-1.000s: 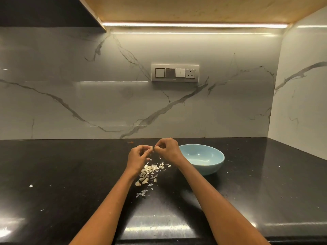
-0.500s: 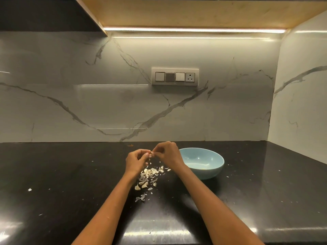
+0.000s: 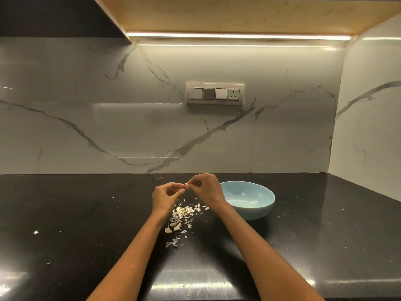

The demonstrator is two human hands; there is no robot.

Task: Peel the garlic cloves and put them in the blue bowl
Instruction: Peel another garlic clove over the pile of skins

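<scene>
A: Head view: one garlic clove [image 3: 186, 185] is pinched between fingertips of both hands, held above the counter, just left of the blue bowl [image 3: 263, 208]. Left hand [image 3: 166, 195] fingers are curled round it; right hand [image 3: 206, 187] fingertips are pressed onto its skin.

B: Progress?

A: Mid-task, judged. Loose skins [image 3: 184, 210] and a few cloves [image 3: 176, 226] are scattered under the hands on the black counter [image 3: 86, 213]. A small yellowish piece is seen inside the bowl; count cannot be told.

B: Remaining?

A: Held clove to be finished and dropped in; counter cloves apparently still to be peeled.
</scene>
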